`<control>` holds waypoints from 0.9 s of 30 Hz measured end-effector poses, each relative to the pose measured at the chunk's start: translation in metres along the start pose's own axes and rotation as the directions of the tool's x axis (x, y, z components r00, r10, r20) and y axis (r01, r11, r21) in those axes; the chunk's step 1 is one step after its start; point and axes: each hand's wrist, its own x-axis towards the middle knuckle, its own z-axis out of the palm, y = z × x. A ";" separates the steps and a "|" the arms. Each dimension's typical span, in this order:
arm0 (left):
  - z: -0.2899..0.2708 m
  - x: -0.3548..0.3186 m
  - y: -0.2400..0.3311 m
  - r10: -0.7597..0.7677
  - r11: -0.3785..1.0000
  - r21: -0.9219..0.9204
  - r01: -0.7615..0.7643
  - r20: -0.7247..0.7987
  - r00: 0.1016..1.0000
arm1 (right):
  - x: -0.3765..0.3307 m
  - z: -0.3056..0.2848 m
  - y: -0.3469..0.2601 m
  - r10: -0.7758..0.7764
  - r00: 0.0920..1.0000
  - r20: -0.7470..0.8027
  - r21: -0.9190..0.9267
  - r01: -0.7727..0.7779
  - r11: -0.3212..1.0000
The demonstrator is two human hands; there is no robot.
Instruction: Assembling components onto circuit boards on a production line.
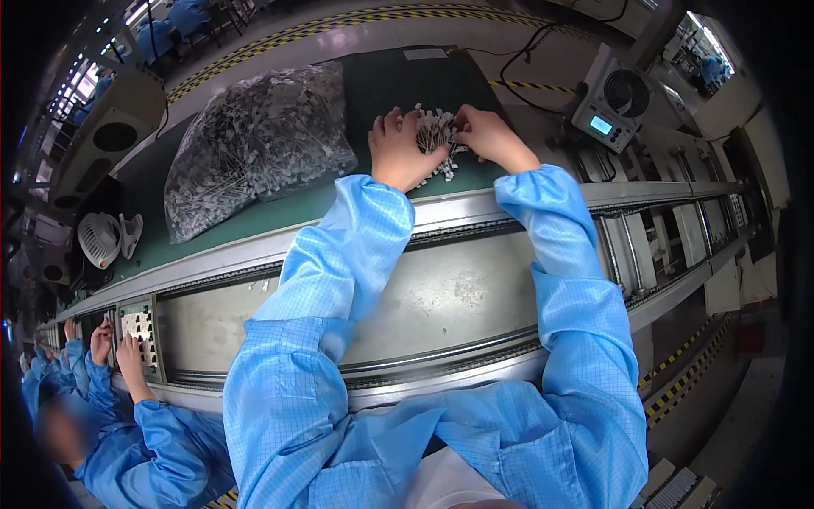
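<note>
Both hands work a small heap of white plastic parts (438,136) on the far green mat (381,85). The left hand (400,151) curls around the heap's left side, while the right hand (485,136) pinches pieces at its right edge. To the left, a full clear bag of parts (254,144) lies untouched, so most of the sorting appears left to do.

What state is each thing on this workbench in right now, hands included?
Left hand: fingers curled, resting against the pile of small white parts.
Right hand: pinching parts at the pile's edge.
Pile of small white parts: heaped loose on the green mat.
Clear plastic bag: full, lying flat, apart from the hands.
Small desk fan: upright; running or not, cannot tell.
Co-worker's hands: on a tray of parts.
</note>
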 end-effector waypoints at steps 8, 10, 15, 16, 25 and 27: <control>0.001 0.004 0.050 -0.219 0.952 0.273 0.138 0.294 0.930 | 0.005 -0.026 -0.002 -0.053 0.978 0.201 0.038 0.046 0.998; 0.011 0.004 0.043 -0.204 0.956 0.262 0.133 0.265 0.943 | 0.010 -0.038 0.001 -0.098 0.974 0.206 0.049 0.090 0.995; 0.025 -0.002 0.037 -0.181 0.959 0.252 0.130 0.189 0.965 | 0.012 -0.063 0.004 -0.162 0.969 0.188 0.130 0.139 0.982; 0.027 -0.002 0.036 -0.181 0.957 0.260 0.131 0.180 0.967 | 0.009 -0.068 0.006 -0.150 0.971 0.186 0.130 0.127 0.983; 0.035 -0.002 0.037 -0.211 0.951 0.262 0.167 0.148 0.966 | 0.003 -0.090 0.019 -0.053 0.992 0.113 0.142 0.036 0.989; 0.036 -0.001 0.036 -0.215 0.951 0.256 0.175 0.135 0.967 | -0.004 -0.095 0.012 -0.020 0.983 -0.180 0.107 0.039 0.993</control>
